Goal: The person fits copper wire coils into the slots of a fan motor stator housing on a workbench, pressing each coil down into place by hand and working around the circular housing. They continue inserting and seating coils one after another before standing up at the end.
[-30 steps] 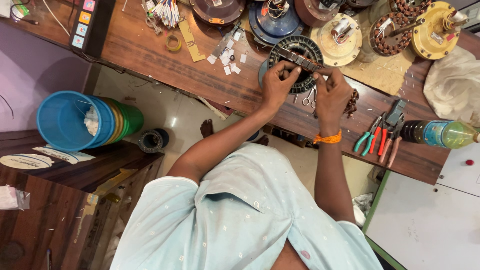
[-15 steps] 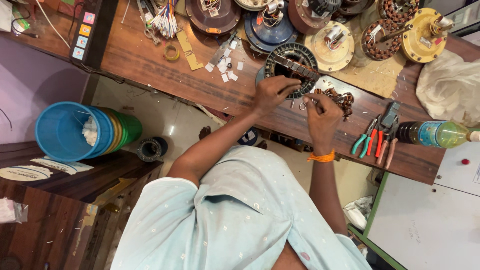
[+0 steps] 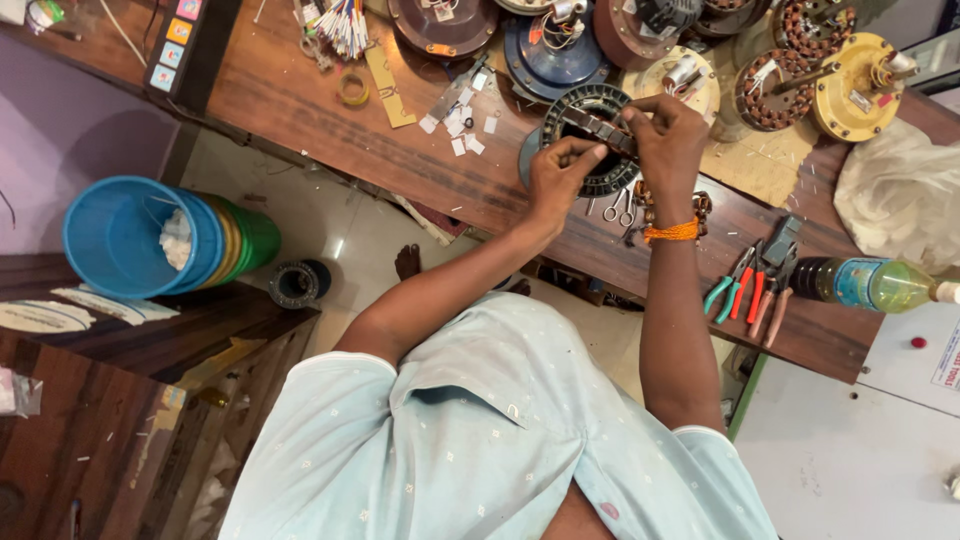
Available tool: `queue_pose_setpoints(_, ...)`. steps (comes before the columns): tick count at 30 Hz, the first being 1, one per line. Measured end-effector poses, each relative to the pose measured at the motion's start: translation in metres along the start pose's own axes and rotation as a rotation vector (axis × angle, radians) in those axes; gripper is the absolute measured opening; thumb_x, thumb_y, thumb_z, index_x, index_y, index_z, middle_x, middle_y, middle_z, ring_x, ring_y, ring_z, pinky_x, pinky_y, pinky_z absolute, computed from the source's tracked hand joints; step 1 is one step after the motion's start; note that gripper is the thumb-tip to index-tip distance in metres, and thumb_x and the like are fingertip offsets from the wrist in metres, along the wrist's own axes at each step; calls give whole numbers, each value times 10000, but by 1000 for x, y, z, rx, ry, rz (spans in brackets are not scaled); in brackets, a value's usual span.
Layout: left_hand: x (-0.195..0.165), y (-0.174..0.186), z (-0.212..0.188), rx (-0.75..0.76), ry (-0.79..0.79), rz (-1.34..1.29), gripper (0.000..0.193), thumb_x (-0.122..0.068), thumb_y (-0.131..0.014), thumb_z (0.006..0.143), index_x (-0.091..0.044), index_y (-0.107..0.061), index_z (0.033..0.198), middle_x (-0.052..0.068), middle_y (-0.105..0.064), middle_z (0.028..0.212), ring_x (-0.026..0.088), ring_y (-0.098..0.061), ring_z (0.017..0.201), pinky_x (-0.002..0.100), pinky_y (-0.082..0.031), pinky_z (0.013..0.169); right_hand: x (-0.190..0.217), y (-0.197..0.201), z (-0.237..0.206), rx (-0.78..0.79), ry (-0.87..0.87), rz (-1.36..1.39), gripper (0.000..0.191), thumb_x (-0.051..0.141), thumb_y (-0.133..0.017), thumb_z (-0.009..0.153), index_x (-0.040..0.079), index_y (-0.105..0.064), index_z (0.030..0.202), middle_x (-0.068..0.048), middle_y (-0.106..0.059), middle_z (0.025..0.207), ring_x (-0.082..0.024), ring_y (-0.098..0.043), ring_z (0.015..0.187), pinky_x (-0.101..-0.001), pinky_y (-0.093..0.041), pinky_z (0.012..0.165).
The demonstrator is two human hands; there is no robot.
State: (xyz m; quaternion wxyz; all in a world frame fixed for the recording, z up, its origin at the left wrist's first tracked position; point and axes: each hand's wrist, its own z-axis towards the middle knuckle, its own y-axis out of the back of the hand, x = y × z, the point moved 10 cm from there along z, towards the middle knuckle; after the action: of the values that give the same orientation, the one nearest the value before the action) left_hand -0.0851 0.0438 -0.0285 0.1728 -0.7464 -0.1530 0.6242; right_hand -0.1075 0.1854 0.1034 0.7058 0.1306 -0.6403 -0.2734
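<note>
A dark ring-shaped motor stator lies on the wooden bench. A thin grey strip runs across the ring. My left hand grips the ring's near rim, with thumb and fingers pinched at the strip's left part. My right hand, with an orange band on its wrist, is closed on the strip's right end at the ring's right side. Both hands cover the ring's lower and right parts.
Small scissors lie just below the ring. Pliers and cutters and a plastic bottle lie at the right. Several fan motors line the bench's far side. Stacked blue and green buckets stand at the left.
My right hand has come up from the bench's near edge, by a brown coil, back onto the ring's right side. My left hand has stayed on the ring.
</note>
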Motion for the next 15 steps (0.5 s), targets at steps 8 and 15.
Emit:
queue_pose_setpoints(8, -15, -7, -2, 1, -137, 106, 96, -110, -733, 950, -32, -720, 896, -99, -474, 660, 11, -381, 601, 241, -297, 518, -23, 18, -8, -49, -29, 140, 109, 85, -792, 961, -16, -763, 986, 86, -584, 701, -4, -415, 608, -226, -278, 539)
queue_pose_setpoints(15, -18, -7, -5, -37, -88, 103, 107, -113, -726, 947, -12, -722, 914, -96, -495, 626, 11, -388, 572, 248, -292, 497, -27, 24, -24, -156, -92, 63, 110, 104, -814, 945, 2, -780, 966, 99, -438, 624, -29, -324, 564, -260, -204, 518)
